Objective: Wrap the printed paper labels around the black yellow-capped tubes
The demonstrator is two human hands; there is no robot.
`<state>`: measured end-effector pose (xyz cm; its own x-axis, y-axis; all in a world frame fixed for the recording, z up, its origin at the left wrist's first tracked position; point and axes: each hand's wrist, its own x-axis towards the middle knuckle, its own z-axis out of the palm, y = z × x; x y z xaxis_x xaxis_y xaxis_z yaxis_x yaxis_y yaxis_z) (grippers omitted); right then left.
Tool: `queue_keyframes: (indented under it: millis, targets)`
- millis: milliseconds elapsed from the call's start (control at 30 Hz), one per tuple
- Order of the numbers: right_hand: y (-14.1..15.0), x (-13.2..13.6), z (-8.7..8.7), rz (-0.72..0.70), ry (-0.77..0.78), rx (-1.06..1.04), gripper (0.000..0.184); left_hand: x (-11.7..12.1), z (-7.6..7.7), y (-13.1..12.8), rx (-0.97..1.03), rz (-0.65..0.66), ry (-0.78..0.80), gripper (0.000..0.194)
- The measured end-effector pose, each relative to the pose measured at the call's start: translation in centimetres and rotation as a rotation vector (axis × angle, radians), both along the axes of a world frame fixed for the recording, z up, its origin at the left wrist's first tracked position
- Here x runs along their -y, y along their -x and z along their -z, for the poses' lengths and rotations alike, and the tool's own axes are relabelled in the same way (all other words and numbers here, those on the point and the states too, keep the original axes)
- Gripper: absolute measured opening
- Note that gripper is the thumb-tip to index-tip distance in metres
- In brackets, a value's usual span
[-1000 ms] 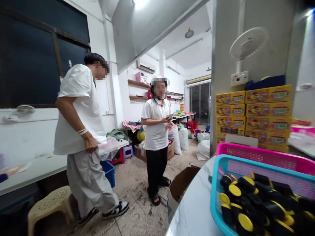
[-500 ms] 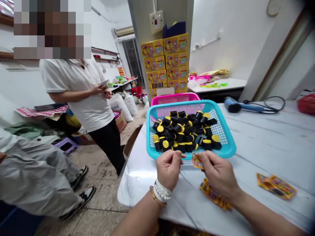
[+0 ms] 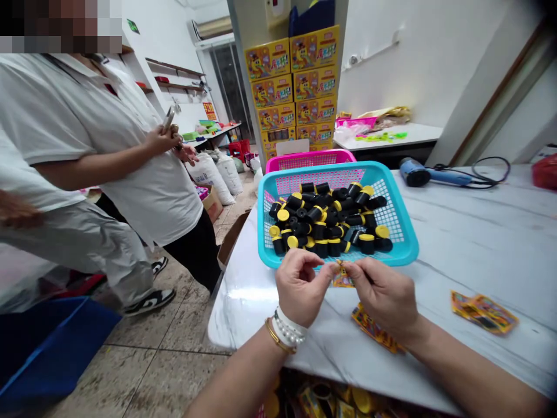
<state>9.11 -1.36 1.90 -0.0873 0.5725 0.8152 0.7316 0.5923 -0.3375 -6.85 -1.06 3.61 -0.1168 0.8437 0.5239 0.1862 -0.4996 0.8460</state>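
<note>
A small orange printed wrapper [image 3: 342,277] is stretched between my two hands, just in front of the basket. My left hand [image 3: 303,285], with white beads and a gold bangle at the wrist, pinches its upper left edge between thumb and finger. My right hand [image 3: 387,296] pinches the right side of it. Below the right hand, partly covered by it, lies a fanned stack of similar wrappers [image 3: 369,325]. Behind my hands a turquoise basket [image 3: 407,247] holds many black cylindrical containers [image 3: 319,232] with yellow lids.
More wrappers [image 3: 485,313] lie on the marbled table [image 3: 439,249] at right. A blue corded tool [image 3: 435,174] lies at the back right. Behind the basket are a pink basket [image 3: 311,155] and stacked yellow boxes [image 3: 291,93]. People in white shirts [image 3: 143,215] stand at left.
My left hand has come over to the wrapper and now pinches it along with the right. The view has tilted down, and the person with the phone appears closer.
</note>
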Motion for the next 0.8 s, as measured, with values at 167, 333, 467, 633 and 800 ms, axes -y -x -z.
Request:
queue_keyframes:
  millis: [167,333,467,633,800]
  targets:
    - [0.0,0.2,0.1,-0.043,-0.02,-0.003,0.028,0.1,0.0,-0.3,-0.095,0.048,-0.001,0.014]
    - [0.0,0.3,0.1,-0.053,0.004,-0.041,0.026,-0.6,0.3,0.0,0.121,0.254,0.297,0.021]
    - [-0.2,0.0,-0.1,-0.061,0.041,-0.093,0.022,-1.2,0.4,0.2,0.451,0.426,0.611,0.034]
    - [-0.1,0.1,0.3,-0.056,0.037,-0.03,0.019,-1.0,-0.4,0.2,0.341,0.413,0.613,0.043]
    - [-0.8,-0.2,-0.8,-0.143,0.147,0.061,0.027,-1.3,-0.4,0.5,0.315,0.462,0.691,0.041]
